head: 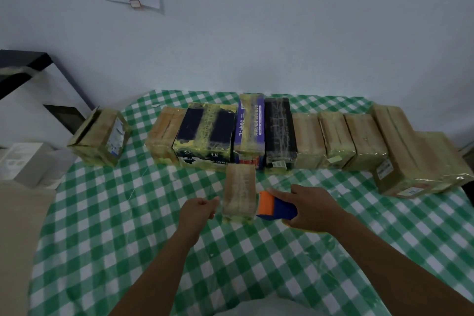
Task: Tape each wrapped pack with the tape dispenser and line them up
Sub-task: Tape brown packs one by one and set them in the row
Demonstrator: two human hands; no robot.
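Your hands are apart: the right hand (pixel 311 209) is clamped round the orange and blue plastic tape dispenser (pixel 275 206), whose orange end meets the right side of the small tan wrapped cardboard pack (pixel 239 194). Your left hand (pixel 197 209) is curled just beside its left side; whether it pinches anything, I cannot tell. The pack lies on the green and white checked counter (pixel 128 226), just before the long row of taped packs (pixel 333 138). Most look done; this one seems left to tape and line up. Its long axis runs away from you, toward the row
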